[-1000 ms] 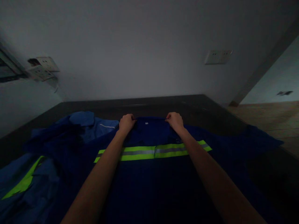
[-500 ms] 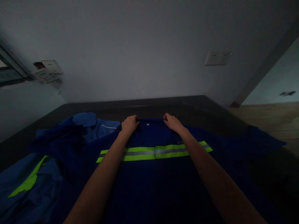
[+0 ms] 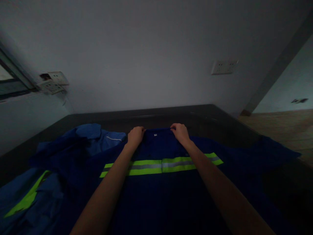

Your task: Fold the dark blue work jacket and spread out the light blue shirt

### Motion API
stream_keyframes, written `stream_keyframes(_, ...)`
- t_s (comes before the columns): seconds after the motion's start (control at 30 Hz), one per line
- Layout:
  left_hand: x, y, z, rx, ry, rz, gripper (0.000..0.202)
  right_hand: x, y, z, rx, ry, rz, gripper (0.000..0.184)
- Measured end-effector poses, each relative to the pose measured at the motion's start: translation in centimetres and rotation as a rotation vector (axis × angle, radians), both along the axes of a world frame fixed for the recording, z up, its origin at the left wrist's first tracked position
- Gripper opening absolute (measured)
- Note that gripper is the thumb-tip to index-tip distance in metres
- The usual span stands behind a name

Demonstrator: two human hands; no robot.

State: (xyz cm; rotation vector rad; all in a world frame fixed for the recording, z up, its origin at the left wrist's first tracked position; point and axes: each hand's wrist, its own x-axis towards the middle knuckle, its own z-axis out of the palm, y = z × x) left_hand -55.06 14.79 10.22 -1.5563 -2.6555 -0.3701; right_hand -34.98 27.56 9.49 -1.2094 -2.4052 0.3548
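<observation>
A dark blue work jacket (image 3: 156,192) lies spread out in front of me, its chest crossed by a yellow-green reflective band with a grey stripe. My left hand (image 3: 137,135) pinches the left end of the jacket's collar. At the collar's other end, my right hand (image 3: 179,131) has its fingers closed on the edge. Between the two hands the collar edge runs nearly straight, with a small white label (image 3: 155,134) just below it. One sleeve stretches out to the right; the left side overlaps other clothing.
Lighter blue garments (image 3: 31,195), one with a yellow-green strip, lie heaped at the left on the dark table (image 3: 117,117). Behind the table stands a grey wall with a socket plate (image 3: 223,67) at right and more sockets (image 3: 55,81) at left. Wooden flooring (image 3: 281,122) shows at right.
The whole scene sits slightly lower in view, as the camera tilted up a little. Both hands keep their hold on the collar, and the jacket lies much the same.
</observation>
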Motion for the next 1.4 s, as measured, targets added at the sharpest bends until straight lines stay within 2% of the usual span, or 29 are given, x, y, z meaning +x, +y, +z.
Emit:
stream_keyframes(0.23,-0.4,0.3,-0.7,0.003,-0.073,0.003,0.03,0.0,0.0,-0.3,-0.019,-0.01,0.04,0.019)
stream_keyframes(0.43,0.1,0.2,-0.7,0.047,-0.021,0.042,0.026,-0.1,0.1,-0.3,-0.002,-0.003,0.067,0.019)
stream_keyframes(0.6,0.0,0.3,-0.9,0.07,-0.08,0.023,0.027,-0.2,0.0,-0.3,0.023,-0.011,0.029,0.019)
stream_keyframes(0.77,0.0,0.5,-1.0,0.128,-0.178,-0.031,0.028,-0.3,-0.2,-1.1,0.031,-0.037,-0.02,0.021)
stream_keyframes(0.9,0.4,0.4,-0.9,0.158,-0.097,-0.016,0.03,-0.3,-0.4,-1.4,0.033,-0.053,-0.037,0.022)
stream_keyframes(1.1,0.3,0.3,-1.0,0.088,-0.069,0.01,0.031,-0.1,-0.4,-1.3,0.087,0.034,0.018,0.02)
stream_keyframes(1.4,-0.1,0.3,-1.0,0.095,-0.101,0.015,0.02,-0.1,0.7,-2.0,-0.048,0.117,0.044,0.018)
